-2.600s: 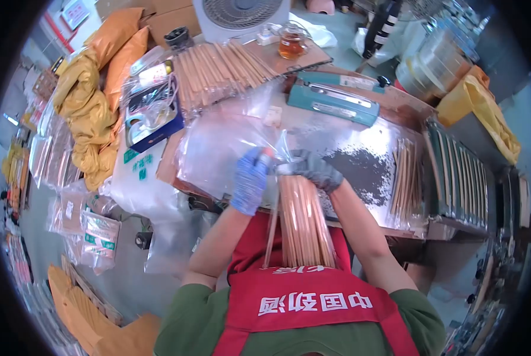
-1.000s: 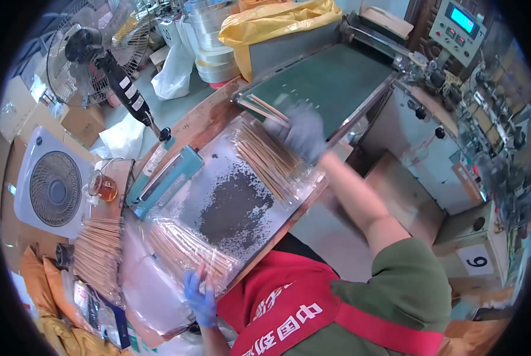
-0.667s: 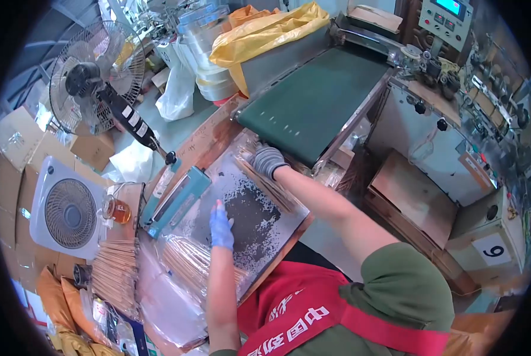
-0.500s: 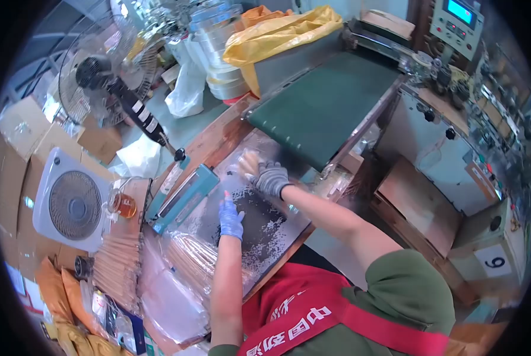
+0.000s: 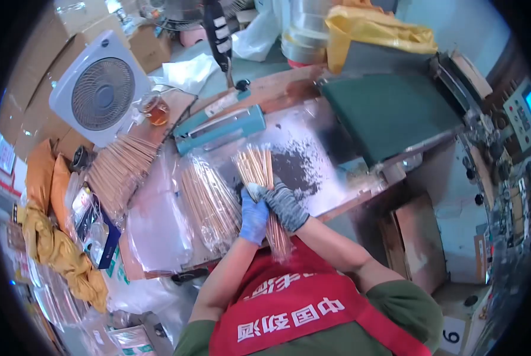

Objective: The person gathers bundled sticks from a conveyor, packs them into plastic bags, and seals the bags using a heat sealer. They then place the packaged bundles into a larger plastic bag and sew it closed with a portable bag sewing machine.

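Observation:
A bundle of wooden chopsticks (image 5: 255,163) in clear plastic is held upright close to my body, its lower end sticking out below my hands. My left hand (image 5: 253,218), in a blue glove, is closed around its left side. Gripping the same bundle from the right is my right hand (image 5: 285,209), in a grey striped glove. My fingers are partly hidden behind one another. Just left of my hands lies a pile of plastic-wrapped chopsticks (image 5: 209,202) on the table.
A teal bar-shaped device (image 5: 224,130) sits behind the hands. Dark specks (image 5: 298,166) cover the tabletop near the green conveyor belt (image 5: 393,115). Clear plastic sheets (image 5: 158,228), more chopsticks (image 5: 123,169), a glass of amber liquid (image 5: 157,111) and a box fan (image 5: 103,92) stand leftward.
My right hand has come back from near the belt's end with the bundle. The left hand has closed on it too, from fingers stretched out over the table. My view has turned.

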`<state>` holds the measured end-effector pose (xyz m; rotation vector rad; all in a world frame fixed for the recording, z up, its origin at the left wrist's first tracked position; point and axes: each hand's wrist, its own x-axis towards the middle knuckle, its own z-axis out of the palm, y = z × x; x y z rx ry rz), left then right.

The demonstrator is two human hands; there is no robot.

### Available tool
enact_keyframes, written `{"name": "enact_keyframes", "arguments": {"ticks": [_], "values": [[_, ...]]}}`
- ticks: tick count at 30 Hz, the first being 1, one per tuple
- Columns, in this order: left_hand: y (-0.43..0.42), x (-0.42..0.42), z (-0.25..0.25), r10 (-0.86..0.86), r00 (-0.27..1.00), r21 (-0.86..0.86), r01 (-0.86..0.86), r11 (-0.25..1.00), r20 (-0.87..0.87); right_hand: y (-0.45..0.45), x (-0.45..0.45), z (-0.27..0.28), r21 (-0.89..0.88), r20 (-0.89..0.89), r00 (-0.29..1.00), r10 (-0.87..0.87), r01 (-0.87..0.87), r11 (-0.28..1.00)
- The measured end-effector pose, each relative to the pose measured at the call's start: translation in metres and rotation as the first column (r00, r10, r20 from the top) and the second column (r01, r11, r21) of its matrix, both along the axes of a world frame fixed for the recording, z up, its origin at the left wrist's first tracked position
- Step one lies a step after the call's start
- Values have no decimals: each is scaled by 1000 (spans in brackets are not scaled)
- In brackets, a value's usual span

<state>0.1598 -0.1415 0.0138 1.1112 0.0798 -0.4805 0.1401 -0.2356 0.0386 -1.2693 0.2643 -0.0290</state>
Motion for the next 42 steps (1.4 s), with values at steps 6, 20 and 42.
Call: {"name": "enact_keyframes", "arguments": {"ticks": [6,20,42], "values": [[16,26,84,-70,656,205,-132,970,751,-28,12,124,-275,423,873,241,-130,953],[71,-88,55,-280,880,447,88,890,384,1,4,38,438,190,918,347,-396,808],[101,-96,118,-730,628,922,50,385,270,-9,-124,81,-915,-43,720,693,-306,262]]}}
